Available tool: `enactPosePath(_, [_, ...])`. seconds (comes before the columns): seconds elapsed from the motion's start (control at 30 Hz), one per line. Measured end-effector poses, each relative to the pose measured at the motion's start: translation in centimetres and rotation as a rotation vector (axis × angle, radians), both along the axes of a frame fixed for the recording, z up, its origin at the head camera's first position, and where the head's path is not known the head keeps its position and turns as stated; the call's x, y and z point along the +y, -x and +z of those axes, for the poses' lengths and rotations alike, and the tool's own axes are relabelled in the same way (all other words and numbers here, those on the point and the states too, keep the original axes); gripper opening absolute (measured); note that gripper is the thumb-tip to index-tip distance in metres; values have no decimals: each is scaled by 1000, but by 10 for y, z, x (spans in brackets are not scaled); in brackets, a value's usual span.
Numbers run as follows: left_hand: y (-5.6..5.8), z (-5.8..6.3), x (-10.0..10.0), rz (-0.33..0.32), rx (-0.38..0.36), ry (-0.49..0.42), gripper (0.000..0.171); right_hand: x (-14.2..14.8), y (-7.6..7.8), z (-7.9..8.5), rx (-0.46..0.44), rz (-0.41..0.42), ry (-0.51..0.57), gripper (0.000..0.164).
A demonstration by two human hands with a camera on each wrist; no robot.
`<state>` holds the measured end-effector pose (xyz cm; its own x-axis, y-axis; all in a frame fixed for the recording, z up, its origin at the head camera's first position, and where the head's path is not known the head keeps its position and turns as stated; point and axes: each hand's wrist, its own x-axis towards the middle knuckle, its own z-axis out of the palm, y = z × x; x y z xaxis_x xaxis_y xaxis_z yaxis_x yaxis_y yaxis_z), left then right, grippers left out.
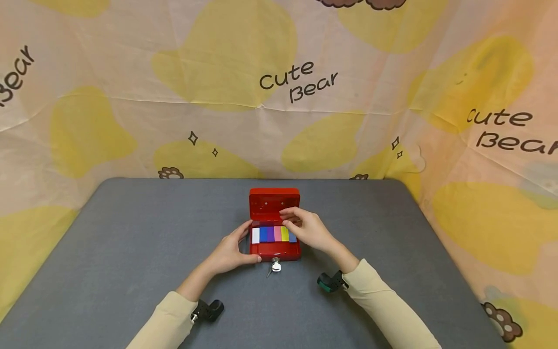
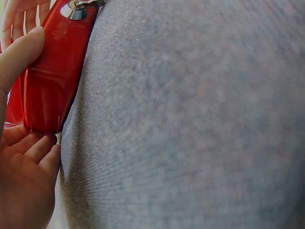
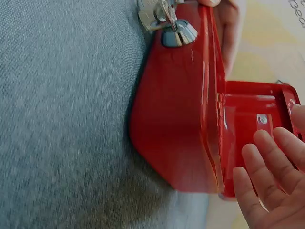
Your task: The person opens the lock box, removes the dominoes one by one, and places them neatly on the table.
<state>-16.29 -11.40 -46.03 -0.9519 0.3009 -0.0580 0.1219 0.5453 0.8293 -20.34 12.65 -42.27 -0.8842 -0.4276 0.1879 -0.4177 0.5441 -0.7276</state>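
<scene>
A small red metal cash box [image 1: 288,258] stands on the table with its lid [image 1: 274,205] raised at the back. Inside lies a row of coloured rectangular blocks [image 1: 271,234]: white, blue, purple, pink, yellow and blue. My left hand [image 1: 226,252] grips the box's left side, thumb at the front edge and fingers along the side wall. Over the box's right half hovers my right hand [image 1: 311,230], fingers loosely spread and nothing visible between them. Keys [image 3: 159,13] hang from the silver lock [image 3: 179,33] on the front.
The grey table [image 1: 152,232] stretches to both sides of the box. Behind it hangs a patterned cloth [image 1: 235,58] with yellow patches and lettering. A dark wrist camera [image 1: 208,310] sits under the left forearm, another [image 1: 331,282] by the right.
</scene>
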Motion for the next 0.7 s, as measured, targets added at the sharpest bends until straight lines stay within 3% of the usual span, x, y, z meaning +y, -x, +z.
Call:
enactPosePath(0.43, [0, 0, 0, -7, 6, -5, 96, -22, 1, -1, -7, 164, -58, 39])
enactPosePath(0.7, [0, 0, -1, -12, 20, -13, 96, -36, 2, -1, 0, 216, -110, 43])
